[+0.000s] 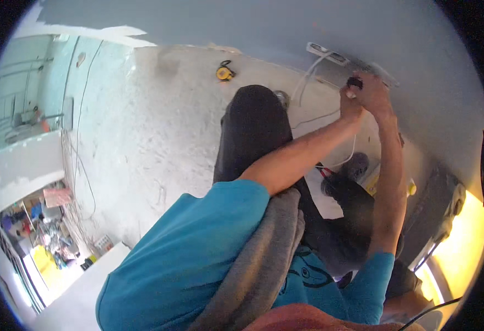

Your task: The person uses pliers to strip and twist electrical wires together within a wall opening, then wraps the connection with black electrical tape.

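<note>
Both my hands are close together at the foot of the grey wall, beside a white multi-gang socket frame (pixel 327 53) set into it. My left hand (pixel 352 105) is closed, its fingers curled by a pale thing too small to make out. My right hand (pixel 374 91) bends over it from the right, fingers closed around a small black object (pixel 355 83) whose kind I cannot tell. White cables (pixel 308 77) hang from the socket frame just left of my hands. Another thin white cable runs below my wrists toward the floor.
A yellow and black tape measure (pixel 224 72) lies on the dusty floor (pixel 170 127). Beside my bent knee (pixel 255 110) is a round metallic thing (pixel 281 98). A red-handled tool (pixel 323 171) lies near my shoe (pixel 356 165). Clutter (pixel 49 231) shows at far left.
</note>
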Action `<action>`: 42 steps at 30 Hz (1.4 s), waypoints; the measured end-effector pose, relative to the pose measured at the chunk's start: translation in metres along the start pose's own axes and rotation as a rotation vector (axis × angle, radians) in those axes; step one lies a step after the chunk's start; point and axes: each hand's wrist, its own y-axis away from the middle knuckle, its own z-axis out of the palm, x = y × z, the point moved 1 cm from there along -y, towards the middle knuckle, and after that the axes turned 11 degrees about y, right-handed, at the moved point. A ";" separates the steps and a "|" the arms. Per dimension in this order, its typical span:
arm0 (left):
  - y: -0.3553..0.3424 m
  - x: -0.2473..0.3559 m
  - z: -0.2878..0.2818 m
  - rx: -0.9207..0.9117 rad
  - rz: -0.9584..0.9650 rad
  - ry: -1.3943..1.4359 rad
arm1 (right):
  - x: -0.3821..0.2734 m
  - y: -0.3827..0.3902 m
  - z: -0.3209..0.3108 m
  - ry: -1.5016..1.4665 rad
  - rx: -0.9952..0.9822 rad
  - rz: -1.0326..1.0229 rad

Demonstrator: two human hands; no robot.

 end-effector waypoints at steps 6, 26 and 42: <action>0.001 0.046 -0.016 0.182 0.249 -0.510 | -0.030 -0.017 0.007 -0.277 0.095 -0.080; -0.006 0.033 0.006 0.248 -0.065 -0.859 | 0.035 0.001 0.007 0.021 -0.343 0.079; -0.002 0.006 0.072 0.498 -0.235 -0.863 | 0.091 0.039 0.024 -0.653 -0.023 0.207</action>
